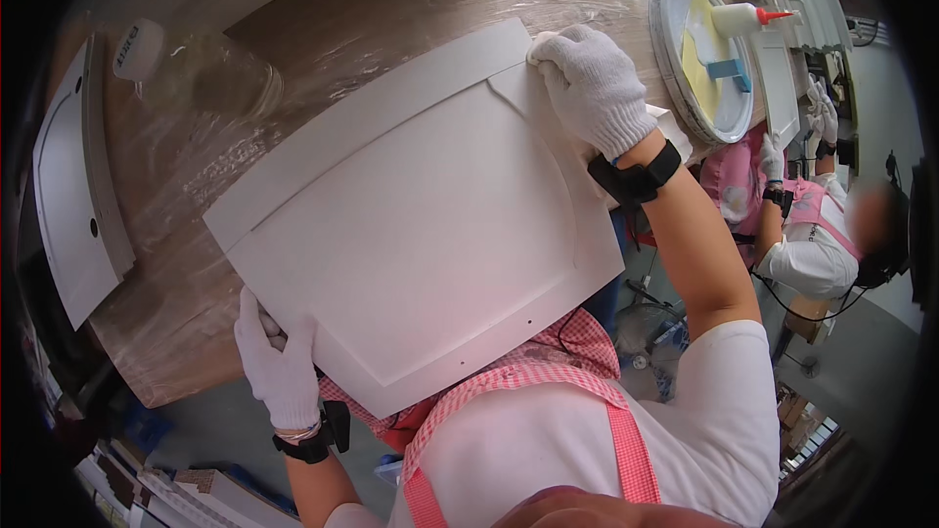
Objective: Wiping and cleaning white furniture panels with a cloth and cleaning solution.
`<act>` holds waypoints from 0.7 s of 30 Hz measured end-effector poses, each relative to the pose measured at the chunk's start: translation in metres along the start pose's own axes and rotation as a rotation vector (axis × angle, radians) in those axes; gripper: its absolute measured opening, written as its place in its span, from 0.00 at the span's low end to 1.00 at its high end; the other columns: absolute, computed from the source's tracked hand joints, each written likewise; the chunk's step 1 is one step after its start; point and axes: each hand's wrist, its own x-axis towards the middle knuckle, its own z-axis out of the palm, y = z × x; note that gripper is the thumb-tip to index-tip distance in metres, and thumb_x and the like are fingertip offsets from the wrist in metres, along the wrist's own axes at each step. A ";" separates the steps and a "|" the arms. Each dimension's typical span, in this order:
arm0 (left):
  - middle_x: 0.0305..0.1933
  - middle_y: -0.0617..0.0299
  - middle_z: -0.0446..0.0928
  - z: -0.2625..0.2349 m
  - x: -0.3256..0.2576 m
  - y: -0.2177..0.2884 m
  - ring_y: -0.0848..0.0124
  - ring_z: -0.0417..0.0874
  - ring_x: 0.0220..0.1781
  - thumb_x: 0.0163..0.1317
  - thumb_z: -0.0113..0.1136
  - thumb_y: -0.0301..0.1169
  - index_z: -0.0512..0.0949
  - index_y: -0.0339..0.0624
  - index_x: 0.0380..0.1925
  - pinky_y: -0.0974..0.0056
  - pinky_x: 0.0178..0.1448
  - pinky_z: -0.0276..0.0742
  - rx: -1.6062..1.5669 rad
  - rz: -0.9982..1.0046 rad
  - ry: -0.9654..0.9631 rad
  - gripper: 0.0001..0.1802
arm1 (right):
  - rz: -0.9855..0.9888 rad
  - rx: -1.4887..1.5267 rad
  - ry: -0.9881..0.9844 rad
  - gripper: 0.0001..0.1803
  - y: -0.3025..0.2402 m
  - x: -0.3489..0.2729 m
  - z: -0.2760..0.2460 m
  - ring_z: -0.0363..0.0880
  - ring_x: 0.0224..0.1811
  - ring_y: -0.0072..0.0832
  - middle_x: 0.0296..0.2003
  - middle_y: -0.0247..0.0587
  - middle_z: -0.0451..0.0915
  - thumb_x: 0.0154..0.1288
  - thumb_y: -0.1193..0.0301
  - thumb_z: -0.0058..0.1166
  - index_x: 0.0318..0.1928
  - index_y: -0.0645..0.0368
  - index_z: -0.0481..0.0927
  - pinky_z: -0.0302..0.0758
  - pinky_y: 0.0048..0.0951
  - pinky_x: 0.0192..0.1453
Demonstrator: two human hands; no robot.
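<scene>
A white cabinet door panel with a raised curved frame lies tilted across the table's near edge, its lower edge against my apron. My left hand, in a white knit glove, grips the panel's left edge, the thumb toward its face and the fingers partly hidden. At the panel's far right corner my gloved right hand is closed, bunched over a white cloth. Bits of that cloth show by the fingertips and under the wrist; the rest is hidden by the hand.
Plastic film covers the wooden table. A round lid at right carries a glue bottle, a blue clip-like piece and yellow sheets. A clear jar and another white panel are at left. A co-worker works at right.
</scene>
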 end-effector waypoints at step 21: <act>0.47 0.60 0.70 -0.001 0.006 -0.008 0.71 0.71 0.41 0.54 0.68 0.20 0.65 0.36 0.74 0.67 0.49 0.75 0.046 0.114 0.051 0.44 | -0.202 -0.163 0.015 0.05 -0.038 0.012 0.000 0.82 0.43 0.42 0.37 0.39 0.82 0.63 0.74 0.57 0.38 0.53 0.84 0.81 0.40 0.46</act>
